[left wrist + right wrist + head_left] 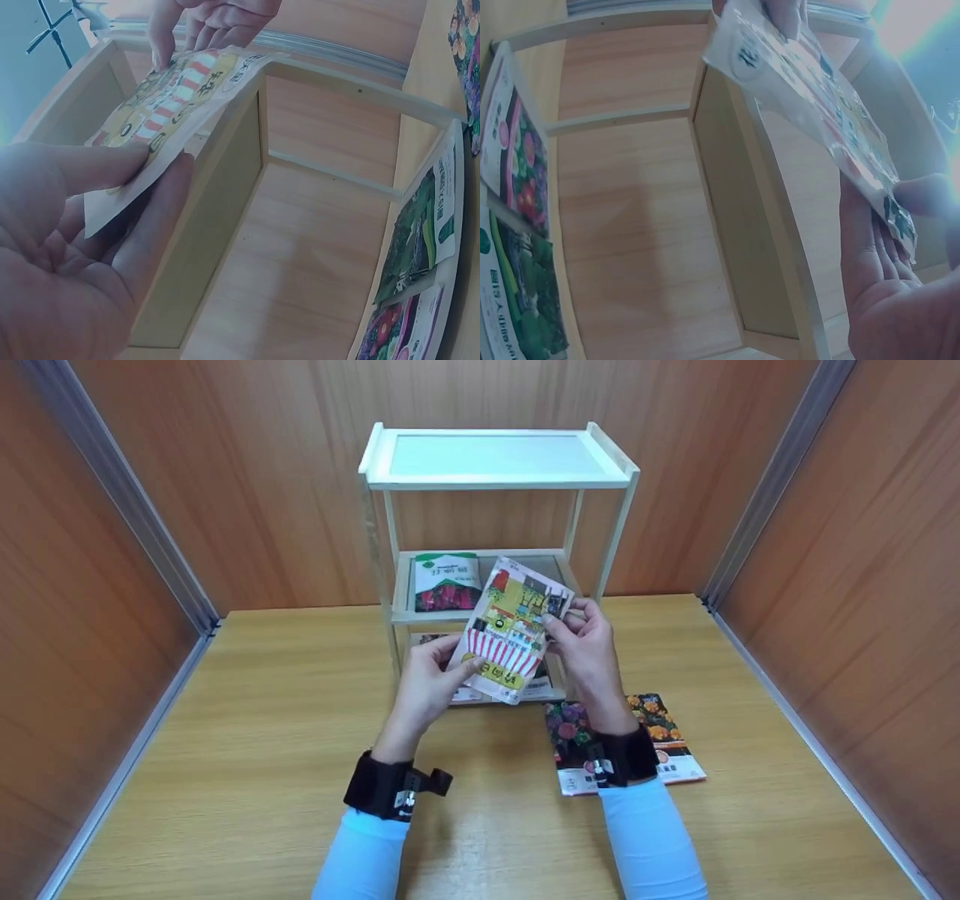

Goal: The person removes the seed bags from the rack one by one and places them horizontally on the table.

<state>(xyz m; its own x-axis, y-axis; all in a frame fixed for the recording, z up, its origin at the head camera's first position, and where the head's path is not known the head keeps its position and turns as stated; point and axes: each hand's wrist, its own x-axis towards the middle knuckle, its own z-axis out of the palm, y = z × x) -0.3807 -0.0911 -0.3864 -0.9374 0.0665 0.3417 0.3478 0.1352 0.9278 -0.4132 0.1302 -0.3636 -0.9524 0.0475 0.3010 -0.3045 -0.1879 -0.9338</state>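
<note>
Both hands hold a flat, glossy printed packet [508, 622] tilted in front of the small cart, with yellow artwork and red-and-white stripes facing up. My left hand [426, 681] pinches its lower left edge; in the left wrist view the left thumb [97, 166] lies on top with fingers underneath. At the upper right edge, my right hand [589, 656] grips the packet between thumb and fingers, as the right wrist view also shows. Behind it, a white and green seed packet [448, 579] with reddish flowers lies on the cart's middle shelf [435, 616].
The pale cart [499, 484] has a top tray above the hands and slim posts. Packets with flower and leaf pictures, including a green-leaf packet [529, 292], lie on its bottom shelf. Flower packets [664, 731] lie on the table under the right wrist. Wooden walls enclose the sides and back.
</note>
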